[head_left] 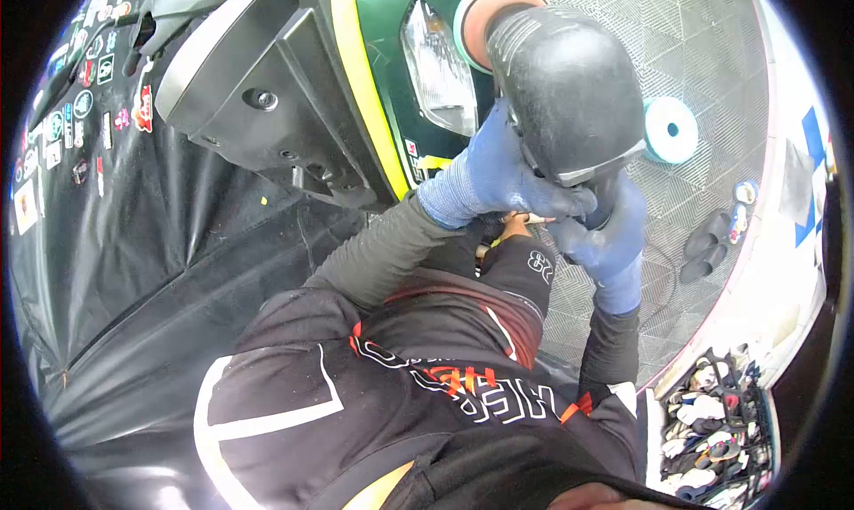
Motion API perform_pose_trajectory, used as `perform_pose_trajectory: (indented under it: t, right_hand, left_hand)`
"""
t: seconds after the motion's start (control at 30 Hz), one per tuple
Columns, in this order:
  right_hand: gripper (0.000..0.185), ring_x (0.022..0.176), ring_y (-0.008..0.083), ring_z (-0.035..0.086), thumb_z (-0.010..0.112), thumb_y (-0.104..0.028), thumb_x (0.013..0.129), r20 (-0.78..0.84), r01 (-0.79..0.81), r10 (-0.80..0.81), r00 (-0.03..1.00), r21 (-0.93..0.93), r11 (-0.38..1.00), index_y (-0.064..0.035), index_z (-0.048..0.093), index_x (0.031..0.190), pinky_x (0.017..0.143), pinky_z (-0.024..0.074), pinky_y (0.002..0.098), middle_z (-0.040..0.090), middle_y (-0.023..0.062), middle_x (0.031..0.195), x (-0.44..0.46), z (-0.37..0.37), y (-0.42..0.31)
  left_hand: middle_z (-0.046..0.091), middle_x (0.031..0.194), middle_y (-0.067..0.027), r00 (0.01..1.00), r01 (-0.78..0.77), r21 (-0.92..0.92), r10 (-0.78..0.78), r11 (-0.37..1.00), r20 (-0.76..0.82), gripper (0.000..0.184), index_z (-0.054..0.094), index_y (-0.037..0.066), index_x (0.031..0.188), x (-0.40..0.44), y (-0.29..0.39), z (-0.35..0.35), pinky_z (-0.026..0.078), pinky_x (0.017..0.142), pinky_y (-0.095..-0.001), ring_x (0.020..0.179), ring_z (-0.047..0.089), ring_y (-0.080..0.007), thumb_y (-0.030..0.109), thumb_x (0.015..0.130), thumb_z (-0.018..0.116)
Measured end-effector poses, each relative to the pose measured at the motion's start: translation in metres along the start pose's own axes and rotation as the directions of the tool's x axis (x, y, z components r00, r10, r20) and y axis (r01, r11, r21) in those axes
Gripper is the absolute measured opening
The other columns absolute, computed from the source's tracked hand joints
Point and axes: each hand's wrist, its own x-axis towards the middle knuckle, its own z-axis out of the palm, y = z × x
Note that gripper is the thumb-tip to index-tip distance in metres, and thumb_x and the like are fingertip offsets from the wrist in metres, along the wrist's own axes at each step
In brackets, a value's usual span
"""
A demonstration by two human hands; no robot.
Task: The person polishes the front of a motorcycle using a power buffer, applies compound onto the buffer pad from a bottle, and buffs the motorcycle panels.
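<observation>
Both my hands, in blue knit gloves, hold a black polisher point(569, 87) with a round orange pad point(480, 29) at its far end. My left hand point(503, 176) wraps the near left side of its body, closed. My right hand point(609, 230) is closed around the black handle at the near end. The pad is beside a glossy dark green panel point(382, 20) with a clear headlight point(438, 65) set in it. Whether the pad touches the panel I cannot tell. Yellow tape point(356, 65) runs along the panel's left edge.
A black plastic car part point(267, 92) stands left of the tape. Black sheeting point(133, 287) with stickers covers the left side. On the patterned floor point(721, 65) lie a light blue ring-shaped disc point(672, 130) and dark sandals point(705, 246). A crowded rack point(712, 430) is at lower right.
</observation>
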Motion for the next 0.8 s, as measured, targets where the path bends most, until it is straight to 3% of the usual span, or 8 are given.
perform_pose_trajectory:
  t: [0.23,0.33,0.4,0.53,0.63,0.7,0.73,0.8]
  right_hand:
    - [0.053,0.085,0.0227,0.071,0.073,-0.018,0.072,0.027,0.120,-0.118,0.993,-0.295,0.948,0.0070,0.058,0.117,0.072,0.0572,0.0347,0.071,0.0157,0.099,-0.046,0.006,0.078]
    - [0.074,0.106,0.0310,0.065,0.078,-0.037,0.076,-0.116,-0.121,0.079,0.990,-0.425,0.897,0.0070,0.050,0.129,0.089,0.0523,0.0392,0.062,0.0212,0.121,-0.079,0.029,0.116]
    - [0.057,0.086,0.0235,0.071,0.076,-0.032,0.075,-0.282,0.014,-0.064,0.957,-0.176,0.984,0.0039,0.059,0.116,0.072,0.0557,0.0347,0.069,0.0143,0.097,-0.079,0.048,0.127]
    - [0.062,0.086,0.0239,0.070,0.080,-0.039,0.074,-0.298,0.020,-0.024,0.954,-0.016,1.000,0.0035,0.060,0.115,0.074,0.0552,0.0345,0.069,0.0145,0.099,-0.061,0.040,0.092]
    - [0.065,0.087,0.0256,0.071,0.081,-0.043,0.072,-0.213,-0.199,0.238,0.947,0.191,0.961,0.0024,0.060,0.114,0.075,0.0556,0.0346,0.070,0.0143,0.098,-0.038,0.015,0.062]
    - [0.062,0.083,0.0249,0.071,0.081,-0.041,0.072,-0.031,0.174,-0.207,0.978,-0.430,0.886,0.0034,0.061,0.111,0.072,0.0561,0.0338,0.070,0.0154,0.092,-0.015,-0.006,0.044]
    - [0.058,0.076,0.0245,0.071,0.081,-0.038,0.073,-0.065,0.292,-0.359,0.931,-0.455,0.841,0.0039,0.061,0.107,0.066,0.0560,0.0337,0.069,0.0163,0.085,-0.001,-0.005,0.028]
    - [0.059,0.077,0.0243,0.071,0.082,-0.037,0.072,0.021,0.302,-0.345,0.938,-0.535,0.789,0.0048,0.061,0.107,0.067,0.0560,0.0335,0.069,0.0167,0.085,0.012,-0.023,0.009]
  left_hand:
    - [0.059,0.122,-0.0069,0.985,0.175,-0.496,-0.148,0.850,0.093,0.098,0.043,0.003,0.137,-0.029,-0.024,0.032,0.048,0.098,-0.0358,0.110,0.057,-0.0166,0.019,0.056,0.095]
    - [0.058,0.127,-0.0094,0.952,0.305,-0.558,-0.230,0.772,0.201,0.094,0.047,0.005,0.138,-0.060,-0.039,0.045,0.046,0.101,-0.0386,0.116,0.056,-0.0190,0.027,0.060,0.095]
    - [0.059,0.126,-0.0098,0.885,0.449,-0.520,-0.280,0.726,0.373,0.090,0.050,0.005,0.135,-0.068,-0.045,0.046,0.045,0.102,-0.0400,0.115,0.057,-0.0215,0.028,0.060,0.094]
    - [0.058,0.127,-0.0078,0.926,0.327,-0.439,-0.192,0.837,0.324,0.096,0.045,0.004,0.138,-0.054,-0.040,0.035,0.046,0.100,-0.0354,0.114,0.056,-0.0162,0.020,0.057,0.094]
    - [0.053,0.134,-0.0101,0.971,0.215,-0.409,-0.150,0.887,0.184,0.104,0.040,0.003,0.141,-0.031,-0.029,0.026,0.044,0.104,-0.0366,0.120,0.053,-0.0183,0.025,0.055,0.095]
    - [0.058,0.133,-0.0101,0.998,0.029,-0.478,-0.049,0.878,-0.028,0.091,0.049,0.007,0.138,-0.020,-0.026,0.027,0.042,0.106,-0.0421,0.123,0.055,-0.0227,0.031,0.062,0.093]
    - [0.045,0.141,-0.0137,0.962,0.270,-0.563,-0.247,0.781,0.119,0.119,0.032,0.003,0.145,-0.011,-0.019,0.021,0.035,0.112,-0.0408,0.128,0.047,-0.0236,0.032,0.050,0.098]
    - [0.045,0.140,-0.0138,0.999,0.021,-0.238,-0.026,0.971,-0.017,0.119,0.032,0.003,0.144,0.006,-0.016,0.012,0.034,0.112,-0.0412,0.128,0.047,-0.0238,0.033,0.050,0.098]
